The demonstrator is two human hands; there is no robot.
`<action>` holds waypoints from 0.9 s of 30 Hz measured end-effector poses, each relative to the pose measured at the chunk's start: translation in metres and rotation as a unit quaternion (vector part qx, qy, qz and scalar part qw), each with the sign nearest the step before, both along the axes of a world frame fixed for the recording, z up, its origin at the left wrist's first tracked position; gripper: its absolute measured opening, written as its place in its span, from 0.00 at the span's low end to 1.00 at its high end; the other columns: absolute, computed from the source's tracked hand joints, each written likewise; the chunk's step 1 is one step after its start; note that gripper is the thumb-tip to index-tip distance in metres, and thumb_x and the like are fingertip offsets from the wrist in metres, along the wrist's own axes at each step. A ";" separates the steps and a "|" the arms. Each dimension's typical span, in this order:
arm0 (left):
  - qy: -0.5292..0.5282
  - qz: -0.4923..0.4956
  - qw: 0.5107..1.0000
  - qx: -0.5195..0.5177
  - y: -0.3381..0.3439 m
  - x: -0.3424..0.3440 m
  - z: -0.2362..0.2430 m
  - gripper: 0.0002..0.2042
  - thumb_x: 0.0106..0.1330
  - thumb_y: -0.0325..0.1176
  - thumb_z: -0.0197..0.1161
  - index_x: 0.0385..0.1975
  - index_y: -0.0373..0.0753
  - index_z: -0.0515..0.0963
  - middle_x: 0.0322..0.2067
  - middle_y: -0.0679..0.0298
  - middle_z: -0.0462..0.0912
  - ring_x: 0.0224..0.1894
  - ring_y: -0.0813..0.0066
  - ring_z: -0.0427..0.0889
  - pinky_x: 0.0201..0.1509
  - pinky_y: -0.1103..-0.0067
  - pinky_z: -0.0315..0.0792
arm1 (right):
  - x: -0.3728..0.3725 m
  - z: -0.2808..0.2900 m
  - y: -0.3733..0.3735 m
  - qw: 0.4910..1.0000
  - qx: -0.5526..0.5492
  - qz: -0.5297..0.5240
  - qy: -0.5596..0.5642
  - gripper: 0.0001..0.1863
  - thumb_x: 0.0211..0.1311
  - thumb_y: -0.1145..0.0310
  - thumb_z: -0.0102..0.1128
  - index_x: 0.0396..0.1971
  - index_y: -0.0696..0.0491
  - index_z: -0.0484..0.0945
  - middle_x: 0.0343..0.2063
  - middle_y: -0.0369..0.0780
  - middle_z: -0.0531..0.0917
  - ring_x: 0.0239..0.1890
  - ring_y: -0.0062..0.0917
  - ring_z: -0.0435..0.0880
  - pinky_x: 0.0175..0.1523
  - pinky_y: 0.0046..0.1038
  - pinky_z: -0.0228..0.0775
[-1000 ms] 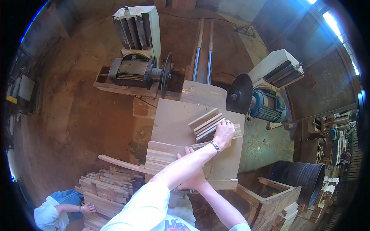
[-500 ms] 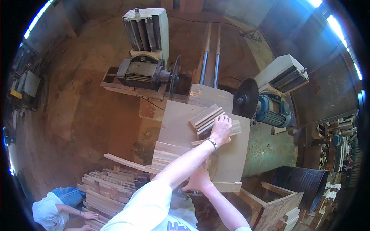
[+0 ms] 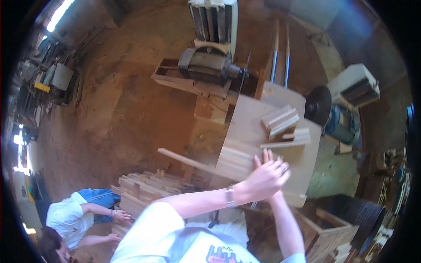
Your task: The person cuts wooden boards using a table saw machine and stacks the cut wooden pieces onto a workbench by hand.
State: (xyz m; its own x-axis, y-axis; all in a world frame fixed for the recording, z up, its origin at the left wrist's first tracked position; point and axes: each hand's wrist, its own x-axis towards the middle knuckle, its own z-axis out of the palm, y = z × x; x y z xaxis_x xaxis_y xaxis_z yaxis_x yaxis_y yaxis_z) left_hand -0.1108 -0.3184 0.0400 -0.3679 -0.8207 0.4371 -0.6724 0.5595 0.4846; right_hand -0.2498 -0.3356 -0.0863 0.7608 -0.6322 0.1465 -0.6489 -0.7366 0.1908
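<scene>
My left hand (image 3: 262,180), with a metal band at the wrist, reaches across in front of my right one. Its fingers are stretched out and slightly bent, and no object shows in them. My right hand (image 3: 277,198) is mostly covered by the left, so its fingers cannot be made out clearly. Both are over the near part of a pale board table (image 3: 245,115), beside several flat wooden strips (image 3: 235,161). Farther up the table lie a small stack of grooved wood pieces (image 3: 280,120) and a few short strips (image 3: 289,142), apart from the hands.
Circular saw blades flank the table: one on a grey motor (image 3: 204,65), another dark blade (image 3: 318,105) by a blue motor (image 3: 342,125). A long strip (image 3: 186,161) juts left. Stacked wood (image 3: 144,190), a person (image 3: 70,215), a wooden crate (image 3: 335,230) and a dark drum (image 3: 359,215) surround me.
My left hand has left the grooved pieces and come back toward me, over my right hand. The view has shifted, so the machines appear farther right.
</scene>
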 end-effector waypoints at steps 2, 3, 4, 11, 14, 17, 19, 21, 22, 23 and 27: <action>0.039 -0.052 0.998 0.011 0.066 0.069 0.016 0.09 0.54 0.34 0.68 0.26 0.38 0.76 0.28 0.59 0.80 0.35 0.64 0.82 0.40 0.73 0.77 | 0.024 0.029 -0.002 0.980 0.198 -0.018 -0.027 0.66 0.27 0.46 0.78 0.71 0.52 0.53 0.72 0.54 0.44 0.76 0.47 0.36 0.74 0.58 0.22; -0.007 -0.050 0.998 0.049 0.089 0.107 0.020 0.07 0.53 0.33 0.69 0.24 0.41 0.77 0.25 0.63 0.80 0.33 0.66 0.82 0.38 0.73 0.78 | 0.038 0.054 -0.005 0.963 0.266 -0.023 -0.022 0.67 0.25 0.46 0.80 0.70 0.52 0.53 0.72 0.54 0.44 0.76 0.48 0.36 0.74 0.59 0.22; -0.032 0.007 0.997 0.063 0.102 0.139 0.014 0.07 0.52 0.33 0.69 0.22 0.42 0.77 0.22 0.64 0.80 0.30 0.67 0.82 0.36 0.73 0.78 | 0.049 0.068 -0.013 0.945 0.326 -0.029 -0.016 0.69 0.23 0.45 0.82 0.70 0.52 0.52 0.72 0.54 0.44 0.76 0.48 0.35 0.74 0.59 0.22; -0.198 0.188 0.953 0.130 0.079 0.305 -0.065 0.23 0.48 0.27 0.71 0.48 0.40 0.79 0.45 0.60 0.80 0.50 0.60 0.78 0.58 0.70 0.71 | 0.041 0.057 -0.068 0.962 0.270 -0.048 0.002 0.82 0.04 0.40 0.83 0.72 0.52 0.48 0.73 0.55 0.40 0.76 0.48 0.32 0.74 0.58 0.20; -0.198 0.198 0.952 0.125 0.049 0.318 -0.088 0.23 0.48 0.26 0.71 0.48 0.41 0.79 0.44 0.62 0.80 0.49 0.61 0.78 0.57 0.70 0.71 | 0.046 0.046 -0.090 0.961 0.272 -0.036 -0.024 0.84 0.03 0.40 0.83 0.72 0.51 0.47 0.73 0.55 0.40 0.76 0.48 0.31 0.74 0.58 0.20; -0.205 0.187 0.955 0.108 -0.003 0.315 -0.094 0.13 0.53 0.27 0.67 0.40 0.42 0.81 0.36 0.63 0.81 0.43 0.63 0.80 0.52 0.69 0.73 | 0.049 0.046 -0.126 0.964 0.263 -0.034 -0.019 0.84 0.02 0.38 0.82 0.72 0.52 0.47 0.73 0.56 0.39 0.76 0.48 0.30 0.74 0.58 0.19; -0.227 0.173 0.954 0.097 -0.025 0.321 -0.101 0.09 0.55 0.28 0.66 0.36 0.43 0.83 0.33 0.63 0.82 0.40 0.63 0.82 0.50 0.68 0.74 | 0.057 0.046 -0.147 0.965 0.261 -0.029 -0.014 0.84 0.03 0.37 0.82 0.72 0.53 0.48 0.73 0.56 0.38 0.76 0.49 0.30 0.74 0.57 0.18; -0.232 0.161 0.956 0.080 -0.051 0.321 -0.105 0.04 0.57 0.29 0.63 0.30 0.44 0.83 0.30 0.63 0.81 0.36 0.62 0.82 0.44 0.67 0.75 | 0.061 0.045 -0.168 0.966 0.255 -0.034 -0.004 0.84 0.03 0.37 0.82 0.72 0.53 0.48 0.73 0.56 0.39 0.76 0.49 0.31 0.74 0.57 0.19; -0.233 0.160 0.956 0.078 -0.065 0.324 -0.106 0.04 0.57 0.29 0.63 0.30 0.44 0.83 0.30 0.63 0.81 0.36 0.62 0.82 0.44 0.67 0.75 | 0.063 0.043 -0.181 0.967 0.254 -0.035 -0.005 0.84 0.03 0.37 0.82 0.72 0.53 0.48 0.73 0.56 0.39 0.76 0.49 0.31 0.74 0.57 0.19; -0.231 0.159 0.955 0.098 -0.078 0.327 -0.103 0.04 0.57 0.29 0.61 0.29 0.43 0.82 0.30 0.62 0.80 0.36 0.61 0.82 0.43 0.67 0.76 | 0.066 0.042 -0.194 0.969 0.245 -0.035 0.000 0.84 0.03 0.37 0.82 0.72 0.53 0.48 0.72 0.56 0.39 0.76 0.49 0.31 0.74 0.57 0.19; -0.234 0.160 0.952 0.112 -0.129 0.336 -0.095 0.04 0.57 0.28 0.61 0.29 0.43 0.82 0.30 0.61 0.80 0.37 0.58 0.81 0.41 0.65 0.76 | 0.074 0.050 -0.242 0.970 0.240 -0.034 -0.009 0.84 0.03 0.40 0.83 0.72 0.52 0.46 0.73 0.56 0.40 0.76 0.48 0.33 0.75 0.57 0.21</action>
